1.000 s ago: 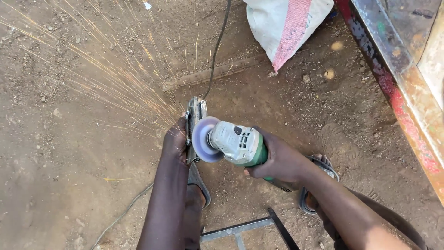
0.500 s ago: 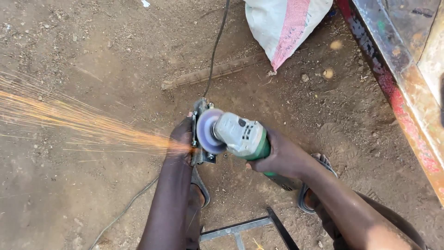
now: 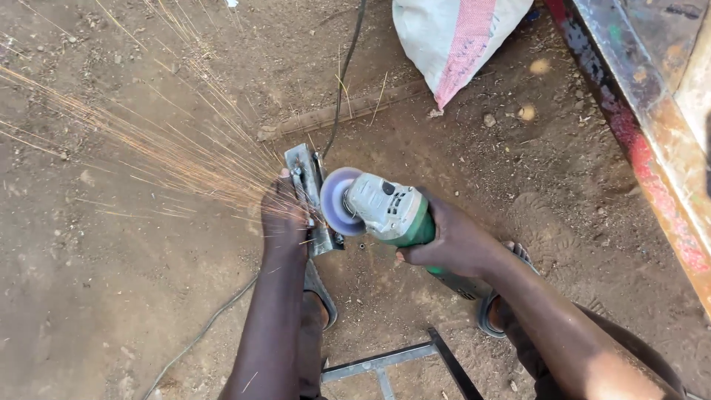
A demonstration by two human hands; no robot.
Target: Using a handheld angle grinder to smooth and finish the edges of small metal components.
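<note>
Change: sparks, half a second ago a flat stream leftward, now fan up-left.
Ground: I see bare brown dirt outdoors, white-and-pink woven sack (image 3: pixel 453 41), rusty painted metal beam (image 3: pixel 644 141) at right.
Tool: green-and-grey angle grinder (image 3: pixel 381 211), long axis lower-right to upper-left, disc facing left.
Grip: right hand (image 3: pixel 452 241) wrapped around grinder body; left hand (image 3: pixel 283 222) clamps small grey metal bracket (image 3: pixel 311 200) upright on dirt.
</note>
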